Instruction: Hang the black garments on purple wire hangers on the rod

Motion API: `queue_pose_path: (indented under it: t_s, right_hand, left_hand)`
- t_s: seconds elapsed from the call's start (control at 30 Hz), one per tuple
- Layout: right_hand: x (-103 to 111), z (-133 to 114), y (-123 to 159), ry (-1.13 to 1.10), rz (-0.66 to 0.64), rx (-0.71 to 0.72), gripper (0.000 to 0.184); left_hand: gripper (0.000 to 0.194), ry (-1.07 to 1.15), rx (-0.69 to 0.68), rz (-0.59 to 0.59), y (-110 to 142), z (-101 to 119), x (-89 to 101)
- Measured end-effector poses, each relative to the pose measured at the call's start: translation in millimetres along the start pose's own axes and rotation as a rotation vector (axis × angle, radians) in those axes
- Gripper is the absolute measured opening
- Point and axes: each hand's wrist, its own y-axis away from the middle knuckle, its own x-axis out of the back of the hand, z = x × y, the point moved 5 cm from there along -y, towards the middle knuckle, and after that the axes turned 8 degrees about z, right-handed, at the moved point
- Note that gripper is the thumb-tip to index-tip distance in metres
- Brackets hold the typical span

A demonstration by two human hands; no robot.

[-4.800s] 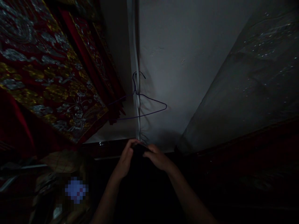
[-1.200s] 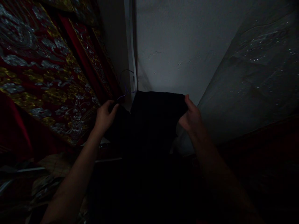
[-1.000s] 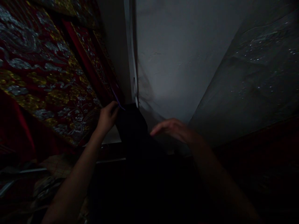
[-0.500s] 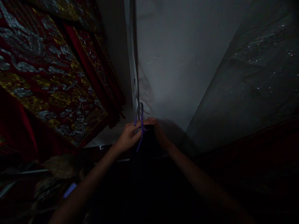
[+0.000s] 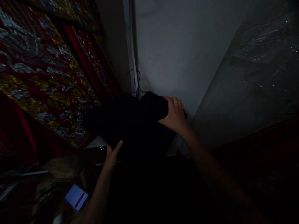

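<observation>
A black garment (image 5: 140,124) hangs on a thin purple hanger (image 5: 139,88), whose hook shows above it beside a pale vertical strip. My right hand (image 5: 174,113) grips the garment's upper right part, fingers over its edge and thumb in front. Lower on the left, my left hand (image 5: 113,154) pinches the garment's edge, thumb in front and most fingers hidden behind the cloth. Darkness hides the garment's folds and its exact kind.
Red cloth embroidered in gold and silver (image 5: 58,77) hangs at left. Behind the garment is a pale wall (image 5: 187,46), with clear plastic sheeting (image 5: 261,68) at right. A lit phone screen (image 5: 76,197) shows among dim clutter at lower left.
The hanger has risen toward the strip, and the black garment now spreads below it. My hands have moved apart from near the hook, the right to the upper right, the left down and left.
</observation>
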Motion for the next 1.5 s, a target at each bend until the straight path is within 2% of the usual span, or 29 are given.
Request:
queue_pose_path:
  t_s: [0.07, 0.13, 0.2, 0.23, 0.3, 0.37, 0.4, 0.47, 0.5, 0.57, 0.6, 0.67, 0.73, 0.83, 0.9, 0.93, 1.0, 1.1, 1.17, 1.3, 1.4, 1.5]
  right_hand:
    - [7, -6, 8, -0.014, -0.044, 0.018, 0.093]
    - [15, -9, 23, -0.052, -0.087, 0.034, 0.097]
    - [19, -14, 42, -0.132, -0.096, 0.038, 0.095]
    - [18, -16, 52, -0.182, -0.069, 0.014, 0.09]
    - [8, -20, 77, -0.284, 0.047, -0.12, 0.072]
    - [-18, -20, 108, -0.362, 0.182, -0.365, 0.052]
    - [-37, -20, 125, -0.394, 0.19, -0.499, 0.047]
    - [-80, -23, 155, -0.459, 0.106, -0.706, 0.04]
    - [-100, -25, 167, -0.5, 0.024, -0.774, 0.033]
    - [-128, -30, 185, -0.589, -0.123, -0.83, 0.025]
    - [-135, -32, 192, -0.618, -0.169, -0.841, 0.022]
    - [-137, -31, 204, -0.63, -0.236, -0.88, 0.017]
    - [-133, -29, 218, -0.615, -0.343, -0.953, 0.017]
    - [-123, -28, 238, -0.628, -0.496, -1.025, 0.04]
    - [-117, -28, 246, -0.671, -0.545, -1.044, 0.049]
    - [-115, -28, 247, -0.697, -0.563, -1.047, 0.051]
    - [-111, -27, 247, -0.736, -0.572, -1.041, 0.054]
    - [-103, -25, 242, -0.74, -0.566, -1.0, 0.059]
    - [-96, -25, 239, -0.745, -0.574, -0.987, 0.063]
    - [-82, -30, 234, -0.887, -0.539, -1.002, 0.06]
    - [-77, -35, 230, -1.006, -0.576, -1.076, 0.054]
    - [-75, -31, 202, -1.04, -0.564, -1.171, 0.05]
  left_hand:
    - [0.068, 0.023, -0.005, 0.095, 9, -9, -0.8]
    - [0.059, 0.095, 0.013, 0.188, 20, -19, -2.2]
    - [0.047, 0.181, 0.074, 0.215, 30, -31, -6.6]
    - [0.044, 0.218, 0.123, 0.228, 34, -38, -8.8]
    - [0.039, 0.274, 0.244, 0.248, 43, -51, -13.4]
    - [0.033, 0.308, 0.366, 0.243, 52, -61, -18.7]
    - [0.029, 0.319, 0.415, 0.225, 57, -65, -21.3]
    - [0.019, 0.333, 0.478, 0.172, 65, -68, -25.0]
    - [0.016, 0.331, 0.496, 0.154, 68, -68, -25.0]
    - [0.015, 0.319, 0.51, 0.116, 72, -68, -22.1]
    - [0.016, 0.315, 0.507, 0.099, 72, -67, -19.4]
    - [0.023, 0.317, 0.464, 0.106, 67, -65, -10.8]
    - [0.032, 0.299, 0.337, 0.19, 58, -63, 1.2]
    - [0.058, 0.154, -0.059, 0.488, 52, -60, 19.3]
    - [0.074, -0.009, -0.335, 0.601, 61, -61, 14.3]
    - [0.077, -0.088, -0.43, 0.582, 67, -64, 4.8]
    - [0.072, -0.211, -0.517, 0.375, 76, -72, -25.2]
    - [0.035, -0.269, -0.489, -0.031, 86, -82, -70.9]
    - [0.011, -0.284, -0.463, -0.16, 88, -80, -87.6]
    - [0.019, -0.329, -0.49, -0.15, 88, -70, -93.7]
    - [0.018, -0.331, -0.471, -0.144, 91, -69, -92.4]
    - [0.013, -0.328, -0.422, -0.134, 95, -73, -92.4]
